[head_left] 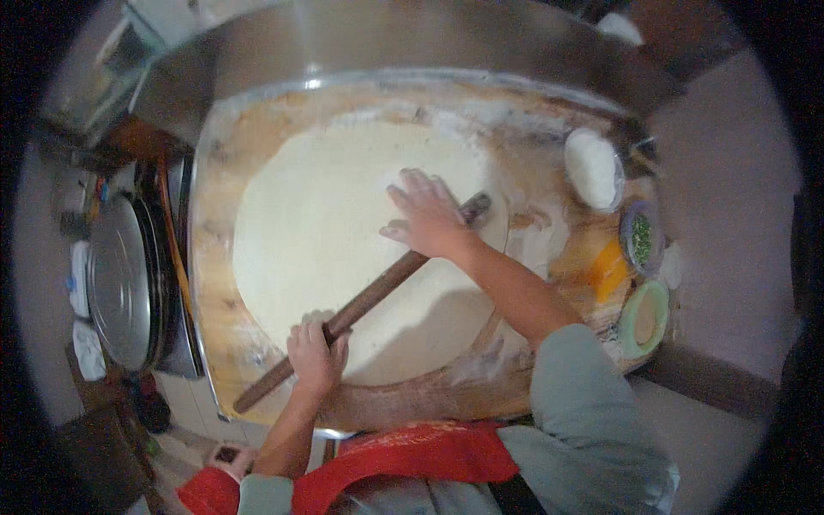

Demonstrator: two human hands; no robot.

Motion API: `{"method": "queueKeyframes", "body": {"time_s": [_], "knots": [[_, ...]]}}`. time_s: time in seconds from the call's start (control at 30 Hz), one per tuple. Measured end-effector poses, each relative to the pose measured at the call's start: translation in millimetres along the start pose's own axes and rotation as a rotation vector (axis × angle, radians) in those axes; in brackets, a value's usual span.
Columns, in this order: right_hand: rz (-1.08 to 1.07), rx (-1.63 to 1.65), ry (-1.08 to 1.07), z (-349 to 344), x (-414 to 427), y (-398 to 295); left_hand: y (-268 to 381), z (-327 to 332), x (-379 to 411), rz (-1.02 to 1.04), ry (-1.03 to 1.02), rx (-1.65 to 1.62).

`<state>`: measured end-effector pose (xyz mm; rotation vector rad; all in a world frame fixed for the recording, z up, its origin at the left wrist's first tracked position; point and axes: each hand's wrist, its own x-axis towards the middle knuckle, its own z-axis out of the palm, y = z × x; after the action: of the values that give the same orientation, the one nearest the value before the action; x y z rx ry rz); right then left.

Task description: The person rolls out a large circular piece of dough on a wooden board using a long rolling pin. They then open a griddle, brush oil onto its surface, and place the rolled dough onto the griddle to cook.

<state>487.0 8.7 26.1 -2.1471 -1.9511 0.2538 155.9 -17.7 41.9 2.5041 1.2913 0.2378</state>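
Note:
A wide, thin sheet of dough [322, 219] lies on a floured wooden board [215, 257]. Across its lower right part runs a long dark wooden rolling pin [380, 290], slanting from lower left to upper right. My left hand [315, 357] is wrapped around the pin at the dough's lower edge, with the pin's end sticking out past it. My right hand [428, 215] is over the pin near its upper end, its fingers spread over the dough; whether the palm presses on the pin is hidden.
On the board's right stand a container of white flour or similar [592, 168], a bowl of chopped greens [642, 238], a green bowl [644, 320] and an orange flat item [609, 269]. Round metal pans [122, 283] and a thin wooden stick [172, 238] are at the left. A metal wall [399, 38] rises behind.

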Motion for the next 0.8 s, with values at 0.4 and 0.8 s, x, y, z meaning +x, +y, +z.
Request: {"method": "queueKeyframes", "body": {"time_s": [0.4, 0.8], "knots": [[0.109, 0.161, 0.119, -40, -186, -6, -25, 13, -69, 0.192, -0.057, 0.067], [0.242, -0.088, -0.236, -1, -302, -44, -38, 13, -114, 0.251, -0.08, 0.162]]}}
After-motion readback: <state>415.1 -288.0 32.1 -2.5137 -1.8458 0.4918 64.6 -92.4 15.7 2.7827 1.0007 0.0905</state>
